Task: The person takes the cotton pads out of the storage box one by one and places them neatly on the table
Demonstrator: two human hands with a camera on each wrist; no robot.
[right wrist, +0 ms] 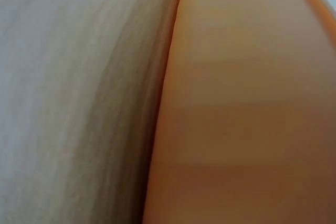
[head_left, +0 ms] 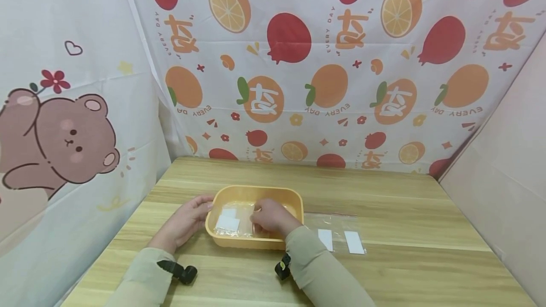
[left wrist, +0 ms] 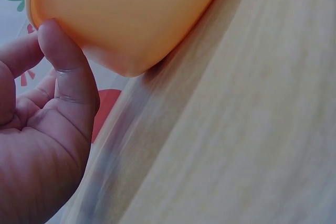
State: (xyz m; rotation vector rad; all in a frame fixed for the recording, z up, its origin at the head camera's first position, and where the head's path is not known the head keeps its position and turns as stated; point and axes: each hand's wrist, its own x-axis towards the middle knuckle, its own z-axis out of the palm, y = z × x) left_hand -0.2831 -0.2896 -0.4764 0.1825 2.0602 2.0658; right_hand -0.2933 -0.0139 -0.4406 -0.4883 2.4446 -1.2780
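Note:
A yellow plastic basin (head_left: 258,242) stands on the table. At its left end my left hand (head_left: 187,221) holds the rim, with thumb and forefinger meeting at the edge in the left wrist view. My right hand (head_left: 273,217) reaches inside, fingers curled, and pinches the red-edged end of a clear zip bag (head_left: 244,214). White patches show on this bag in the left part of the basin. The right fingertips are partly hidden. In the right wrist view only the basin's outer wall (right wrist: 247,93) and the tabletop appear, without the hand.
Right of the basin, clear zip bags (head_left: 337,222) with white patches and a red zip line lie flat on the wooden table (head_left: 409,250), partly behind the right sleeve. Printed cloths hang behind the table and at the left. A pale cloth (head_left: 507,155) hangs at the right.

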